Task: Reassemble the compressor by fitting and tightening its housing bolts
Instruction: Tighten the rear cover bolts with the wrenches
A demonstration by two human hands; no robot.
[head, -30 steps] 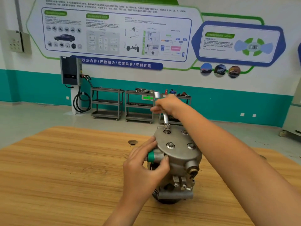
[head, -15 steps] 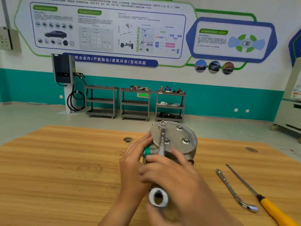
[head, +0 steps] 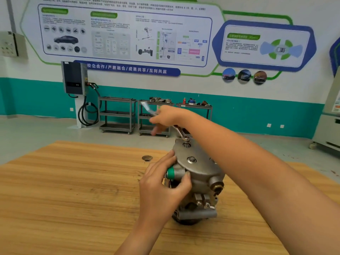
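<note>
Compressor [head: 200, 173] stands on end on the wooden table [head: 73, 199], round cover plate tilted towards the camera. It sits right of the table's centre.

Left hand [head: 161, 190]: clamped on the compressor's left flank. The fingers reach up to the cover rim and the thumb presses the body just beside the green-capped port [head: 171, 173]. This grip matches both earlier frames.

Right hand [head: 165, 116]: closed round the handle of the wrench [head: 181, 134], beyond the compressor and above it. The hand is motion-blurred. The handle end juts up and left past the fingers. The wrench head sits on the far bolt [head: 186, 144] at the cover's back edge, with thread showing beneath it.

Change noted: half a second ago the right hand was close to the camera with the handle lying across the cover towards the viewer. The handle has since swung round to the far side, near where it stood one second ago but leaning further left. The wrench head remains on the same bolt. The right forearm now crosses the compressor's right side.

The centre bolt [head: 191, 160] is seated in the cover. The hands are well apart.

Background: shelf carts [head: 117, 115] along the teal wall.
</note>
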